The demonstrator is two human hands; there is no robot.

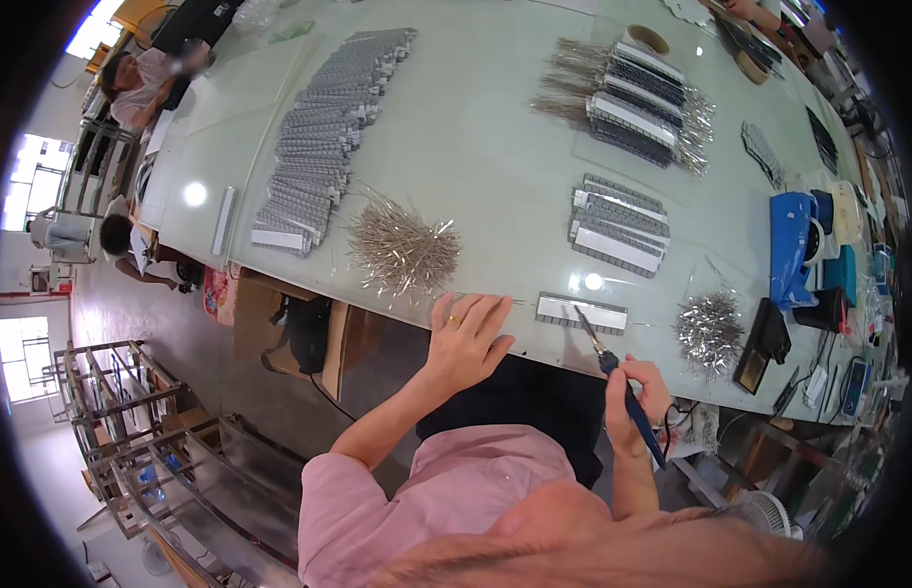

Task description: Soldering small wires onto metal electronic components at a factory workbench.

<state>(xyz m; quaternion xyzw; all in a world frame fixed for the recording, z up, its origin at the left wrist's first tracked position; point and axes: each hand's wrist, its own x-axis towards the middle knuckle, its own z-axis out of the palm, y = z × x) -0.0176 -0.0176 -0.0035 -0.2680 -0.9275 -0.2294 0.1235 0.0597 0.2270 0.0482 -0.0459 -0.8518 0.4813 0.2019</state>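
Working at the near edge of the pale green table (505,186). The right hand (640,390) has its fingers closed round a blue-handled pen-like tool (610,365), slim metal tip angled far and left over a single grey-and-white strip (581,313); contact or hover, cannot tell. Strip lies flat near the edge, between the hands. Left hand (468,338) to its left, palm down, fingers slightly spread and bent toward the tabletop; a thin wire runs from the fingertips toward the strip's left end. Whether they pinch or merely press it, cannot tell.

Wire bundle (402,245) just beyond the left hand; another silvery bundle (711,333) right of the strip. Small strip stack (620,230) farther off; long fanned row (328,137) far left.

Step, my reading: joining wire to strip, likely by soldering. Next move seems to call for wire steady against the left end, tip brought there.
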